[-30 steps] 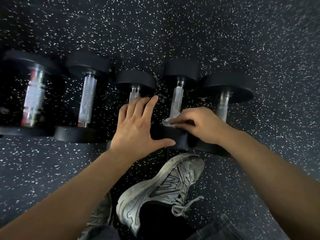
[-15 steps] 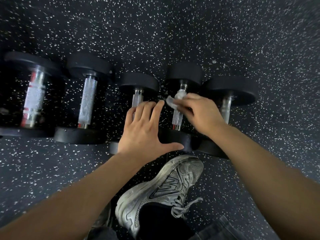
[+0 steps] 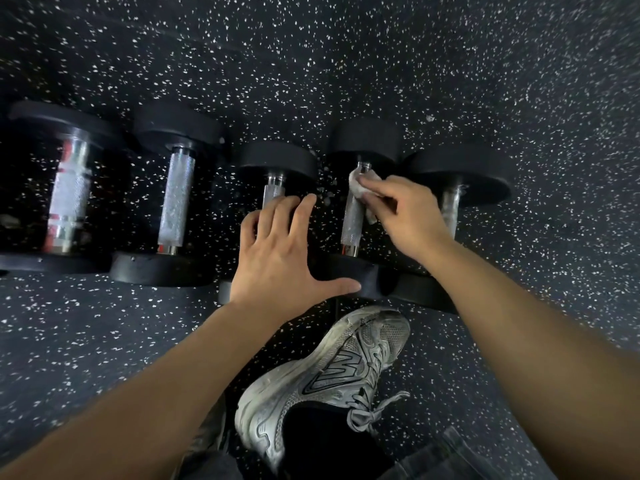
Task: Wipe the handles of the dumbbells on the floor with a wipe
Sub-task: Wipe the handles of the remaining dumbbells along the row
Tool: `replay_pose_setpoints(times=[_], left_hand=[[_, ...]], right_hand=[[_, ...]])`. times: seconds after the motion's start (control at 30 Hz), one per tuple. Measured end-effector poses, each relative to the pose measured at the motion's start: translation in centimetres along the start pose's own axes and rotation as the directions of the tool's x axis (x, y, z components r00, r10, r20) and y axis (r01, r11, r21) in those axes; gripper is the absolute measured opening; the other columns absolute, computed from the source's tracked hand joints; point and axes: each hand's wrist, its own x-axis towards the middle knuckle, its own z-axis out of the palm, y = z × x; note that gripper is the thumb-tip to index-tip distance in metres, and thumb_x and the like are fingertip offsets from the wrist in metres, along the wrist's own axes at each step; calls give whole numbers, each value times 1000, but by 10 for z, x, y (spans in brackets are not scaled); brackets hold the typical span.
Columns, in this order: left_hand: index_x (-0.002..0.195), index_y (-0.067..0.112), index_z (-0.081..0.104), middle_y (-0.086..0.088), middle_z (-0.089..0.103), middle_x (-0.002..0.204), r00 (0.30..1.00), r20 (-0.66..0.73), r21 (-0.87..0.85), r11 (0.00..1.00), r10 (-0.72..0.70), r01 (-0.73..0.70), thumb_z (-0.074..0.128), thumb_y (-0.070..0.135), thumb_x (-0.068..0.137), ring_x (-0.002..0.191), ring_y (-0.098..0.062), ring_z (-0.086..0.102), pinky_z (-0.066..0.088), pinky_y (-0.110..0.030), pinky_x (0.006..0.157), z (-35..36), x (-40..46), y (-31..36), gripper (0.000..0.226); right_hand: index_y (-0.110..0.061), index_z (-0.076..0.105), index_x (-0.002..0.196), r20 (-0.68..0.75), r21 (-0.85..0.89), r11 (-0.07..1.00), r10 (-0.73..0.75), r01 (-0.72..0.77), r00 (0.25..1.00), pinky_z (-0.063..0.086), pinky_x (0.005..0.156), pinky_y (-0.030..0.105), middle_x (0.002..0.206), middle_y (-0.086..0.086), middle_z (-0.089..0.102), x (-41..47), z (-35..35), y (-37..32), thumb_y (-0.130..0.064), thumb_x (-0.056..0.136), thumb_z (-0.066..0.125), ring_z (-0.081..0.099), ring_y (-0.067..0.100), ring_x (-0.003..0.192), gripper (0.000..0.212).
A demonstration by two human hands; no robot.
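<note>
A grey sneaker [image 3: 322,379] at lower centre bears an N logo. Above it, the left hand [image 3: 280,258] lies flat, fingers straight, on the middle dumbbell [image 3: 277,174]. Right of centre, the right hand [image 3: 405,213] pinches a white wipe [image 3: 358,187] around the fourth dumbbell's handle [image 3: 353,216].

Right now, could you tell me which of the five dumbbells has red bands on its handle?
The leftmost dumbbell: its handle shows red bands at both ends of the grip; the other four handles are plain silver.

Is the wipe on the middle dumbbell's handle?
No, the right hand presses the wipe on the fourth handle from the left.
</note>
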Motion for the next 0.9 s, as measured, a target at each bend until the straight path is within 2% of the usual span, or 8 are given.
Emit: replay_pose_setpoints(times=[0.1, 0.23, 0.3, 0.37, 0.47, 0.63, 0.8, 0.9], left_hand=[[162, 22, 18, -3, 32, 163, 1000, 3, 3, 1000, -3, 3, 51, 101, 61, 156, -24, 19, 8, -50, 129, -2, 0, -8, 133], [162, 21, 22, -5, 32, 164, 1000, -19, 12, 1000, -24, 24, 48, 102, 59, 157, -26, 19, 11, -51, 129, -5, -3, -16, 134], [162, 21, 22, -6, 31, 165, 999, -22, 20, 999, -38, 39, 45, 103, 58, 157, -27, 20, 13, -54, 129, -7, -4, -18, 135], [163, 21, 20, -7, 30, 165, 999, -18, 32, 999, -41, 42, 43, 104, 59, 157, -28, 19, 13, -55, 129, -7, -5, -18, 135], [163, 19, 20, -8, 32, 164, 999, -20, 56, 998, -33, 34, 40, 105, 61, 157, -28, 21, 13, -54, 129, -7, -6, -17, 135], [162, 19, 22, -7, 34, 162, 1000, -19, 51, 999, -16, 17, 43, 103, 65, 156, -28, 22, 14, -54, 129, -6, -8, -15, 131], [162, 19, 22, -5, 36, 161, 1000, -24, 45, 999, 21, -20, 48, 98, 67, 155, -27, 25, 16, -53, 128, -3, -7, -10, 127], [163, 20, 20, -5, 35, 163, 1000, -17, 54, 998, 21, -20, 44, 99, 68, 156, -26, 23, 14, -52, 129, -3, -7, -9, 127]], right_hand=[[-26, 71, 129, 162, -55, 992, -107, 117, 981, 55, 90, 39, 108, -9, 70, -13, 0, -2, -29, 99, 65, 68, 18, 98, 31], [-34, 72, 125, 516, -31, 985, -131, 171, 847, 49, 104, 33, 122, -10, 73, -15, -5, -13, -32, 96, 68, 65, 10, 116, 29], [-35, 72, 126, 473, 1, 992, -113, 128, 874, 48, 100, 28, 120, -11, 73, -9, -8, -18, -33, 98, 66, 64, 5, 112, 28], [-35, 70, 128, 215, 60, 997, -56, 44, 975, 48, 91, 24, 108, -18, 70, 1, -9, -21, -32, 100, 64, 64, 2, 100, 29], [-33, 72, 127, -47, 105, 994, 31, -26, 998, 52, 84, 28, 97, -12, 67, 14, -4, -19, -27, 100, 66, 64, 10, 91, 28], [-35, 73, 123, 242, 80, 996, 7, -27, 970, 49, 97, 27, 113, -14, 67, 1, -2, -12, -26, 99, 67, 63, 7, 109, 26], [-38, 74, 120, 602, 0, 999, -27, 34, 798, 47, 108, 32, 121, -19, 69, -11, -11, -14, -31, 97, 68, 62, 5, 118, 25], [-39, 70, 126, 386, 93, 995, 6, -45, 923, 43, 103, 24, 127, -12, 71, -4, -17, -16, -34, 100, 63, 62, 6, 118, 28]])
